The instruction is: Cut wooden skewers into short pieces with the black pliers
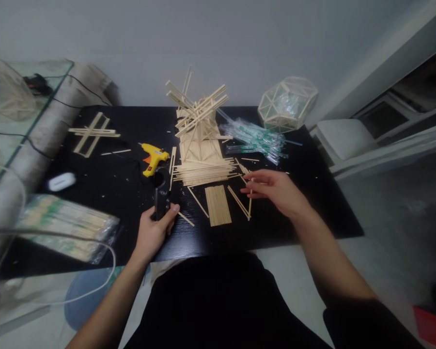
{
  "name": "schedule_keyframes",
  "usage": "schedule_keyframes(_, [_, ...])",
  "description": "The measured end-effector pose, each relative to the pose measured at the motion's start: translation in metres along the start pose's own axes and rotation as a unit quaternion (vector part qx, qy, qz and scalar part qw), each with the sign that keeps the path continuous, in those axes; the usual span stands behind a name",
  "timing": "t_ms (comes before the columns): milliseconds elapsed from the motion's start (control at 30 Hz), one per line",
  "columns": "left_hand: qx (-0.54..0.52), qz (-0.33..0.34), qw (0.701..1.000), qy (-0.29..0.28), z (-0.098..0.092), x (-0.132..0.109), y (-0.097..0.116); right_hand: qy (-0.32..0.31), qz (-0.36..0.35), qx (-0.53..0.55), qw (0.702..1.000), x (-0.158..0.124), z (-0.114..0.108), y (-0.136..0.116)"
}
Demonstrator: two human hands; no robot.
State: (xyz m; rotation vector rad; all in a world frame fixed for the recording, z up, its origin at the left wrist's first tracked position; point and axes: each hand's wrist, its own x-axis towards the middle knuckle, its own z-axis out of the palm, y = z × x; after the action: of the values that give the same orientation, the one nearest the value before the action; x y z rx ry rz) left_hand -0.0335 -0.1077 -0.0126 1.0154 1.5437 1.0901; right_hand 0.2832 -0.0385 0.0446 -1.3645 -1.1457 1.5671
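My left hand (155, 230) is closed around a black hand tool (162, 194) with a curved, hooked head, held upright near the table's front edge. A loose thin wooden stick (186, 219) lies just right of that hand. My right hand (272, 189) hovers at the right with its fingers apart, pointing left. Below its fingertips, thin sticks (239, 202) meet in a V; whether the fingers touch one is unclear. Between my hands lies a flat panel of sticks (218, 206) set side by side. Behind it is a stack of sticks (205, 172).
A stick-built structure (199, 116) rises at the back. Left of it lie a yellow glue gun (154, 159) and crossed sticks (92, 133). Clear and green wrappers (257, 138) and a polyhedral frame (288, 104) are at right. A packet of sticks (69, 225) lies front left.
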Motion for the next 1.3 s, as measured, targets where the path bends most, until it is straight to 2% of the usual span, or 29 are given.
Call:
schedule_keyframes(200, [0.016, 0.006, 1.000, 0.009, 0.004, 0.002, 0.000, 0.078, -0.028, -0.151, 0.985, 0.032, 0.001, 0.021])
schedule_keyframes(367, [0.013, 0.006, 1.000, 0.009, 0.004, 0.001, -0.004, 0.075, -0.048, -0.251, 0.964, 0.044, 0.007, 0.034])
schedule_keyframes(533, [0.020, 0.008, 1.000, 0.001, 0.003, 0.000, -0.009, 0.076, -0.045, -0.300, 0.950, 0.043, 0.014, 0.037])
schedule_keyframes(800, [-0.003, 0.015, 1.000, 0.020, 0.005, 0.000, -0.011, 0.080, -0.081, -0.369, 0.923, 0.036, 0.018, 0.037])
schedule_keyframes(900, [-0.006, 0.019, 1.000, 0.015, 0.005, 0.001, -0.011, 0.092, -0.114, -0.384, 0.912, 0.025, 0.025, 0.032])
schedule_keyframes(967, [-0.001, 0.022, 1.000, 0.010, 0.005, 0.001, -0.011, 0.102, -0.148, -0.370, 0.912, 0.014, 0.038, 0.030])
schedule_keyframes(1000, [0.002, 0.024, 1.000, 0.008, 0.005, 0.001, -0.010, 0.094, -0.164, -0.352, 0.917, 0.007, 0.047, 0.030])
schedule_keyframes(1067, [0.004, 0.029, 1.000, 0.005, 0.004, 0.000, -0.010, 0.024, -0.168, -0.303, 0.938, -0.006, 0.070, 0.032])
schedule_keyframes(1167, [-0.003, 0.041, 0.999, -0.006, 0.001, -0.002, -0.010, -0.090, -0.111, -0.206, 0.968, -0.020, 0.108, 0.038])
schedule_keyframes(1300, [-0.019, 0.051, 0.998, -0.009, 0.000, -0.005, -0.012, -0.140, -0.069, -0.164, 0.974, -0.021, 0.135, 0.041])
